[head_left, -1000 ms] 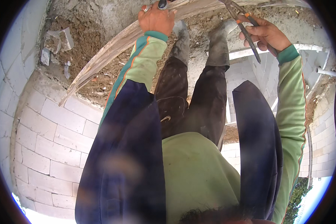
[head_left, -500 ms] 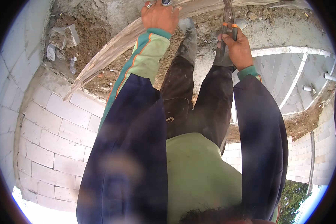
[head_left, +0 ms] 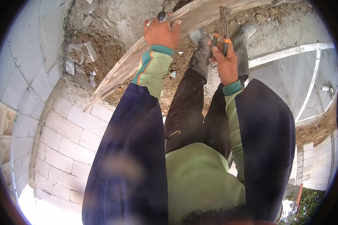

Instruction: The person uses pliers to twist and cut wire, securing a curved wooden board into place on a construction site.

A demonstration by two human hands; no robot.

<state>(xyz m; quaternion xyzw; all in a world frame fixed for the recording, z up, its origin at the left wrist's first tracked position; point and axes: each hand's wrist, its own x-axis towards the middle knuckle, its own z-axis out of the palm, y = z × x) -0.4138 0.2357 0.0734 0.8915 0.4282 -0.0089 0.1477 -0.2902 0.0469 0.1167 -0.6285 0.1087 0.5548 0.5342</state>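
A long, rough wooden board (head_left: 124, 65) slants across the ground in front of me. My left hand (head_left: 161, 35), with rings on it, is closed over the board, its fingertips partly hidden. To the right, my right hand (head_left: 226, 63) grips metal pincers (head_left: 223, 24) by black handles with orange bands. The pincers point away from me, and their jaw end lies over the board's edge. I cannot tell whether the jaws touch the wood or hold anything.
My boots (head_left: 245, 41) stand on dirt just below the board. Broken block pieces (head_left: 88, 52) lie in loose soil at the left. A pale block wall (head_left: 60, 150) rises on the left; a white-edged recess (head_left: 308, 71) with a pipe stub (head_left: 325, 88) lies at the right.
My right hand has come left and a little toward me with the pincers, whose handles now look further apart. My left hand stays on the board while the whole view shifts.
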